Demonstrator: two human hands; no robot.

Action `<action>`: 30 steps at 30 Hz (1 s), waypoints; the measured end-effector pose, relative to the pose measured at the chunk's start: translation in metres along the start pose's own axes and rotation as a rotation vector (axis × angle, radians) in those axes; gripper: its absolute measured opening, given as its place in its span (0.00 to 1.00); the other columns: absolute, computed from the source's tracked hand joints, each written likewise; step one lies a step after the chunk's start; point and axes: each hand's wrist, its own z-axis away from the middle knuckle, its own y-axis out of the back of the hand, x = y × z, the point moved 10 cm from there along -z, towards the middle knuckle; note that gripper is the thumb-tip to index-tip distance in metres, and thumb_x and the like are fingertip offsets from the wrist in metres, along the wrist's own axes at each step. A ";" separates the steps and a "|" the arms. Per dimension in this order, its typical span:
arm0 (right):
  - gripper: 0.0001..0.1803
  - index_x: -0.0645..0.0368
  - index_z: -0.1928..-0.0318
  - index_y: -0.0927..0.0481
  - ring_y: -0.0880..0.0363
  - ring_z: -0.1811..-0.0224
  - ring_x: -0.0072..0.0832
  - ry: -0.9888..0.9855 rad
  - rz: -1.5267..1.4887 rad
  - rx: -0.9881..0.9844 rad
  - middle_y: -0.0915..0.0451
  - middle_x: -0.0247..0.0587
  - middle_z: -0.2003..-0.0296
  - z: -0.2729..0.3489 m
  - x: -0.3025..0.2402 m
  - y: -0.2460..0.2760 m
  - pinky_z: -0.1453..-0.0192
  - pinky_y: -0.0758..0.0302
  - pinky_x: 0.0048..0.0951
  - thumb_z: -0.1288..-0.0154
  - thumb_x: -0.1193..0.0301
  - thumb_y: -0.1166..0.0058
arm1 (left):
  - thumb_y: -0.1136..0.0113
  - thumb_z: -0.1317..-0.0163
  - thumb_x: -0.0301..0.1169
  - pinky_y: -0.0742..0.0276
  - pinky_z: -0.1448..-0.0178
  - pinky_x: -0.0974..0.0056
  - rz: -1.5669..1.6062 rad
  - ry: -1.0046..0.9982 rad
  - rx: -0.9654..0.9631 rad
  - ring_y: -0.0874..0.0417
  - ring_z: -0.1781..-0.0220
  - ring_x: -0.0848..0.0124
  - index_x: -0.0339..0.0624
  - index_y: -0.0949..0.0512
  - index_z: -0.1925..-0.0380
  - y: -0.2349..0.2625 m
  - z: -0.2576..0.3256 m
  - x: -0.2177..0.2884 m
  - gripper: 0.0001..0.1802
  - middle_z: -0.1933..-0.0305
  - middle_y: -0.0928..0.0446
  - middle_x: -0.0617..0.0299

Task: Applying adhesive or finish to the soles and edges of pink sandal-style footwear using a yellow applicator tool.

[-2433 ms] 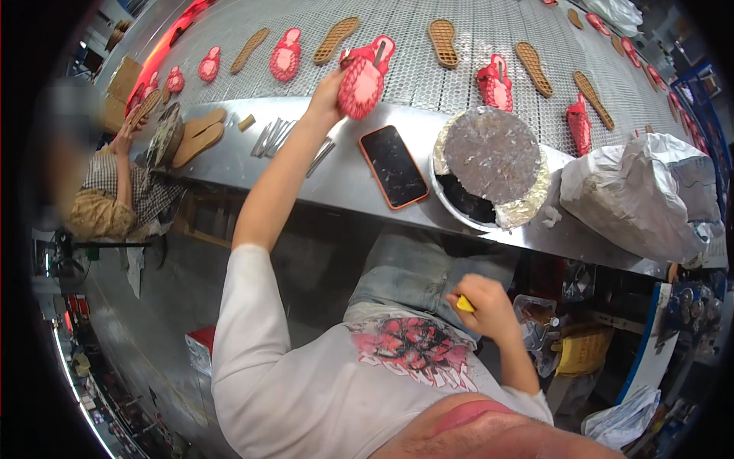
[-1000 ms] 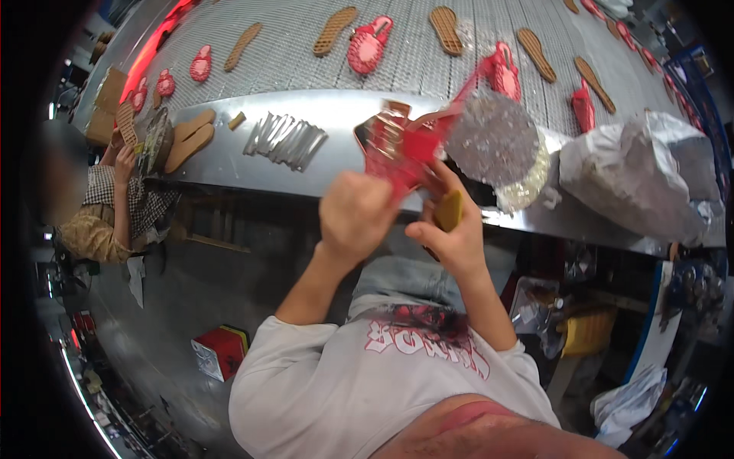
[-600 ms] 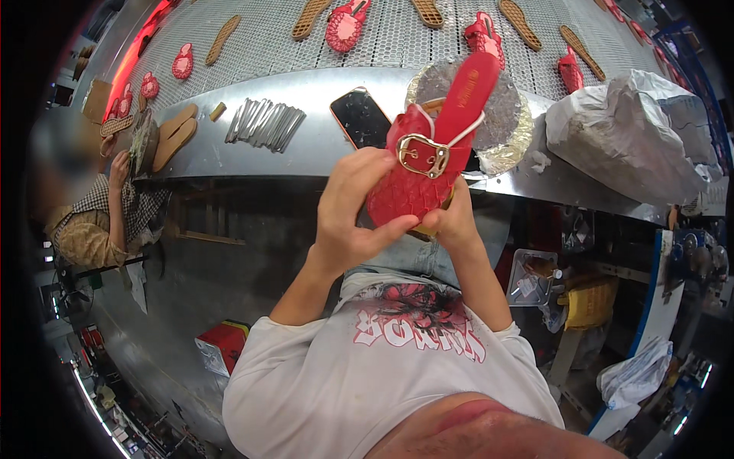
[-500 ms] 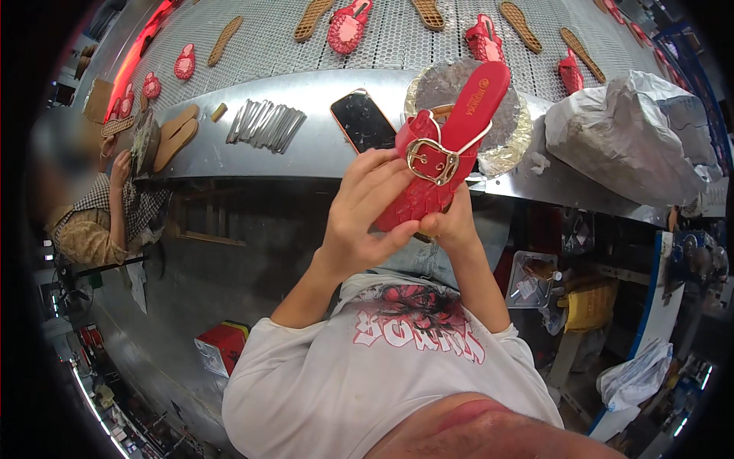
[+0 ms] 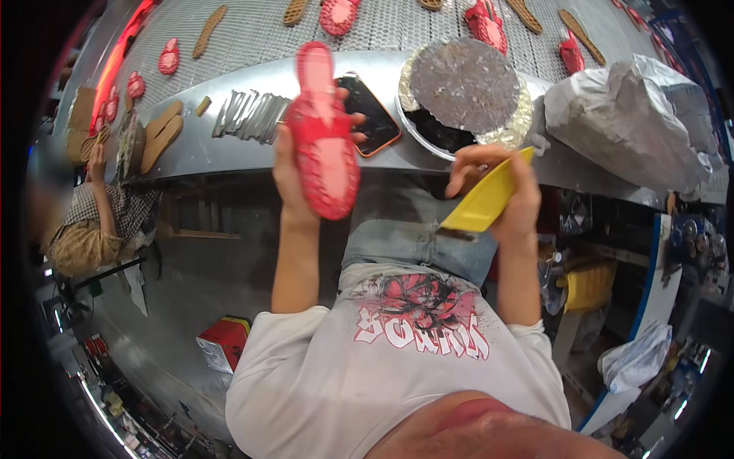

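My left hand [image 5: 294, 180] grips a red sandal [image 5: 323, 138] with its textured sole turned toward me, toe pointing up, held above my lap in front of the metal bench edge. My right hand [image 5: 505, 191] holds a yellow-handled brush [image 5: 482, 203], bristles pointing down-left, a short way to the right of the sandal and apart from it. A foil-covered round bowl [image 5: 466, 88] of dark glue stands on the bench just above my right hand. A dark phone in an orange case [image 5: 368, 115] lies beside the bowl, partly behind the sandal.
A mesh conveyor [image 5: 252, 34] carries red sandals [image 5: 484, 17] and tan soles [image 5: 208, 30]. A bundle of metal strips [image 5: 248, 122] lies on the bench, a crumpled grey bag [image 5: 634, 126] at right. Another person [image 5: 92, 222] works at far left. A red box [image 5: 225, 344] sits on the floor.
The sandal has been flipped from buckle side up to sole side up and shifted left, now held by my left hand alone. My right hand has moved right and shows the yellow brush.
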 end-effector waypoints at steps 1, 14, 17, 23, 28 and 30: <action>0.40 0.71 0.57 0.20 0.22 0.72 0.28 0.004 0.085 0.121 0.19 0.47 0.63 0.000 -0.016 0.017 0.66 0.23 0.36 0.24 0.43 0.73 | 0.56 0.30 0.63 0.17 0.47 0.53 0.020 -0.011 0.022 0.18 0.45 0.52 0.32 0.40 0.31 0.014 -0.004 0.004 0.45 0.34 0.31 0.42; 0.08 0.60 0.60 0.14 0.17 0.72 0.41 0.343 1.406 -0.018 0.16 0.48 0.69 -0.037 -0.039 -0.019 0.68 0.23 0.32 0.39 0.72 0.36 | 0.63 0.28 0.62 0.12 0.56 0.59 0.085 0.121 -0.012 0.15 0.52 0.55 0.30 0.43 0.31 0.099 -0.021 -0.016 0.45 0.34 0.32 0.42; 0.08 0.61 0.60 0.15 0.19 0.75 0.39 0.406 1.495 -0.091 0.18 0.47 0.71 -0.042 -0.024 -0.021 0.70 0.24 0.32 0.37 0.70 0.37 | 0.63 0.28 0.63 0.12 0.55 0.59 0.063 0.105 0.021 0.16 0.51 0.55 0.29 0.43 0.31 0.093 -0.020 -0.014 0.46 0.33 0.33 0.42; 0.13 0.61 0.66 0.16 0.28 0.82 0.20 -0.106 0.894 0.160 0.21 0.35 0.78 -0.058 -0.019 0.042 0.76 0.33 0.23 0.34 0.62 0.38 | 0.61 0.31 0.66 0.12 0.56 0.59 0.070 0.054 0.018 0.16 0.52 0.56 0.28 0.43 0.31 0.090 -0.025 -0.010 0.48 0.35 0.31 0.42; 0.16 0.62 0.53 0.22 0.26 0.81 0.17 -0.270 0.215 0.170 0.20 0.35 0.74 -0.060 -0.003 0.048 0.80 0.34 0.18 0.31 0.62 0.40 | 0.60 0.30 0.65 0.12 0.61 0.62 0.128 0.124 0.008 0.13 0.60 0.57 0.28 0.39 0.34 0.095 -0.015 -0.010 0.47 0.47 0.23 0.37; 0.17 0.63 0.55 0.22 0.25 0.79 0.20 -0.205 0.126 0.193 0.19 0.38 0.71 -0.054 -0.006 0.022 0.77 0.30 0.21 0.32 0.62 0.39 | 0.59 0.28 0.61 0.12 0.64 0.63 0.128 0.173 0.086 0.12 0.64 0.57 0.27 0.37 0.35 0.086 -0.002 -0.011 0.43 0.54 0.21 0.36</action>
